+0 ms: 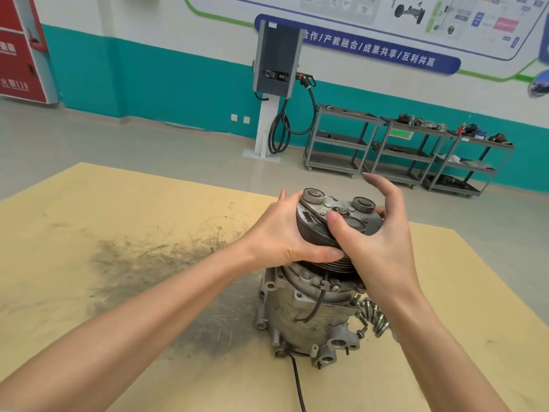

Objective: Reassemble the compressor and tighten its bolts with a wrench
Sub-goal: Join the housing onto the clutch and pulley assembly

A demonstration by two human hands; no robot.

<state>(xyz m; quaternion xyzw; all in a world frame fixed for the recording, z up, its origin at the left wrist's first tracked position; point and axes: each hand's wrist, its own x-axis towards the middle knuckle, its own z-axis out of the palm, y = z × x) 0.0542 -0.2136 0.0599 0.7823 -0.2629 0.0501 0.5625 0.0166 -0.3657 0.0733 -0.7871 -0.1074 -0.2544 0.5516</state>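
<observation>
1. Cable [298,382], black, trails from the compressor body [303,310] toward us; the body stands upright on our tan table [89,227].
2. Loose bolts [371,318] lie heaped just beside it, on the right.
3. We grip the clutch plate [335,221], tilted atop the pulley [332,264]: our left hand [285,233] wraps its left rim, our right hand [377,233] pinches it with the thumb, other fingers raised.
4. Far off, a charging post [276,69] and grey shelf carts [401,150] line the teal wall.
</observation>
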